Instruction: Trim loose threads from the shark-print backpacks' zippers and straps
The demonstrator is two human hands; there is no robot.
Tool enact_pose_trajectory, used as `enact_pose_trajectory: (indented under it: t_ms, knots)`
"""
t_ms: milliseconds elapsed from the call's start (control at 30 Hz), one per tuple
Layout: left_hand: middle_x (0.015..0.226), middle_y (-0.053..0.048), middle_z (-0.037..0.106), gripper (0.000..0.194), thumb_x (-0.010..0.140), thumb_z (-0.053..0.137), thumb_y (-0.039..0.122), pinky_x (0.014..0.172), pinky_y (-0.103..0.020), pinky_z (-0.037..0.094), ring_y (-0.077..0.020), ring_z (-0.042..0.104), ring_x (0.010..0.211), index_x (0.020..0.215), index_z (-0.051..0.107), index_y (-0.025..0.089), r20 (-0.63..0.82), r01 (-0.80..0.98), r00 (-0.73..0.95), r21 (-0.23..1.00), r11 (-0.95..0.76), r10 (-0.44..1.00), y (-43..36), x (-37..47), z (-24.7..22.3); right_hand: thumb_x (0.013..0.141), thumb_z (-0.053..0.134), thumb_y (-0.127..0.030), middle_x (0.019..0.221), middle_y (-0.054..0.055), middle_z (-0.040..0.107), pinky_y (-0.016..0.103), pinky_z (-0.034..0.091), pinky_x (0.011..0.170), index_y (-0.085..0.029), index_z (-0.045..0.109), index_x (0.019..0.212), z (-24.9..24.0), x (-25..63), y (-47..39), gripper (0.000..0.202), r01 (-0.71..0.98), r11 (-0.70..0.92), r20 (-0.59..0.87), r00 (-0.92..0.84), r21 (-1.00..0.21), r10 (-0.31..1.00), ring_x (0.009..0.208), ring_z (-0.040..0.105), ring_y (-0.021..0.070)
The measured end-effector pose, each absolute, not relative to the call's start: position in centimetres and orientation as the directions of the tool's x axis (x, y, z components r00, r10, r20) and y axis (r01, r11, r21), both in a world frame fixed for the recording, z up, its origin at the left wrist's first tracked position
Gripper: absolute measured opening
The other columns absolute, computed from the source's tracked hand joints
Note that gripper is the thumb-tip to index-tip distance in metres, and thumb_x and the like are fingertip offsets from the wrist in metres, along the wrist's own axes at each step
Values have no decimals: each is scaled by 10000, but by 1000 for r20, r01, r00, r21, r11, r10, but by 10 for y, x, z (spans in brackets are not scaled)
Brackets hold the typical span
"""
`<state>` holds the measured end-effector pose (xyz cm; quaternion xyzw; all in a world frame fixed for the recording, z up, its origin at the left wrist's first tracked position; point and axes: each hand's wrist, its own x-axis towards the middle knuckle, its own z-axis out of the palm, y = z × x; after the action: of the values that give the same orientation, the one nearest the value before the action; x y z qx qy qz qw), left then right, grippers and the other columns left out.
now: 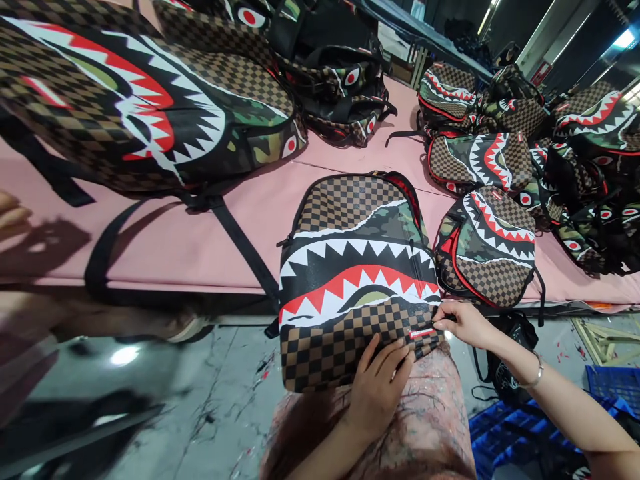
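A checkered backpack [345, 333] with a printed shark mouth rests partly on the pink table edge and partly over my lap. Its zipped opening gapes at the top right, showing some red lining. My left hand [380, 383] lies on the lower front of the bag, fingers stretched over the checks beside a small red label [421, 333]. At the bag's lower right edge, my right hand [463, 323] pinches the backpack between thumb and fingers. Whether a zipper pull is in that pinch is too small to tell.
Another shark-print backpack [200, 127] lies on the pink table [165, 247] at left, its black strap hanging down. Piled bags [480, 160] sit at right. A blue crate [525, 437] stands on the floor. Another person's hand [13, 213] shows at the left edge.
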<state>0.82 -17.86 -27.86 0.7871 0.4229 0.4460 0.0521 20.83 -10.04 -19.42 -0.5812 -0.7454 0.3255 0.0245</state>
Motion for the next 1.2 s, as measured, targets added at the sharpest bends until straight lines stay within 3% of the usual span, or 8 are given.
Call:
enact_pose_trajectory:
  t_ms: [500,700,1200]
  knots:
    - [920,-1,677,199,827,481,108,1058,-393,248,-130,589,961,907,630,212,675,651,231,427,-627,700,-178,10,-282,779,567,-252,756,9,655,242,399,665,-195,622,738,-200,200,-103,89,864,129,-307,-308,-487,900,701,572,154]
    - [915,-2,675,201,822,484,106,1057,-398,259,-129,592,960,902,633,214,683,663,229,412,-625,694,-178,10,-279,770,576,-258,771,7,660,234,393,645,-197,627,747,-195,203,-98,83,861,125,-357,-332,-493,873,705,571,149]
    - [936,1,677,202,834,471,111,1067,-385,230,-131,582,975,913,630,206,666,640,234,443,-628,709,-178,10,-281,755,577,-206,738,-6,662,222,387,621,-201,623,706,-197,193,-95,68,849,157,-330,-357,-504,874,680,576,142]
